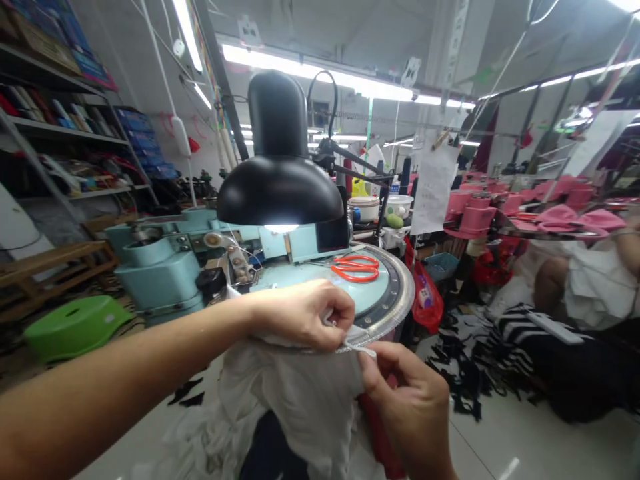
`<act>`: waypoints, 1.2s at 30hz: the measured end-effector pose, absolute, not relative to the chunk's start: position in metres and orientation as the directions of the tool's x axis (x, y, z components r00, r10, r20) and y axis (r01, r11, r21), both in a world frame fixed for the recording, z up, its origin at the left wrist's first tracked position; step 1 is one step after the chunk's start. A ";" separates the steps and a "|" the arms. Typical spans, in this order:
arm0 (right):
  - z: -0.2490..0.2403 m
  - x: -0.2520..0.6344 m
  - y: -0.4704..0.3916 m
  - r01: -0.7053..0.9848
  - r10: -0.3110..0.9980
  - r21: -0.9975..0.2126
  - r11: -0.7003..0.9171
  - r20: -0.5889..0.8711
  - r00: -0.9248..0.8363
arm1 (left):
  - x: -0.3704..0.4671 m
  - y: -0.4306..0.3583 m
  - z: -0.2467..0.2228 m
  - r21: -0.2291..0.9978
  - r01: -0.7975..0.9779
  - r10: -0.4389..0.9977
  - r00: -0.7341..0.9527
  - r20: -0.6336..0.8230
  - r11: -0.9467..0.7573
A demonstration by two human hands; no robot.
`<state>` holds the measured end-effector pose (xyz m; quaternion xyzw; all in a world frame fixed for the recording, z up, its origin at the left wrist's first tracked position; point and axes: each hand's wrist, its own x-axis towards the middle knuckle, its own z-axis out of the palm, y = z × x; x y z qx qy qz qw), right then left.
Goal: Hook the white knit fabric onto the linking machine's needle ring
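My left hand pinches the edge of a white cloth against the rim of a round machine disc. Just below and to the right, my right hand grips the same cloth edge, a thin white strip stretched between the two hands. The cloth hangs down in folds below them. Orange-handled scissors lie on the pale blue top of the disc, behind my left hand. A black lamp shines down on the blue machine.
A green plastic stool stands on the floor at left, before shelves of goods. A red bag hangs beside the disc. At right a person sits among pink pieces on a table, with black-and-white cloth scraps on the floor.
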<state>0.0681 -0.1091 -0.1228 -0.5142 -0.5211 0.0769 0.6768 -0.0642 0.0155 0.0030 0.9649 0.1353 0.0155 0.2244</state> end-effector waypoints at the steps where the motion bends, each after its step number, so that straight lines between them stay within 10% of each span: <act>1: -0.122 0.068 -0.109 0.435 0.644 -0.774 0.460 0.628 0.437 | -0.062 0.014 0.005 0.439 0.269 0.274 0.960 -0.053 -0.857; 36: -0.129 0.072 -0.105 0.465 0.548 -0.721 0.514 0.693 0.468 | -0.052 0.011 -0.006 0.449 0.314 0.348 0.937 -0.005 -0.837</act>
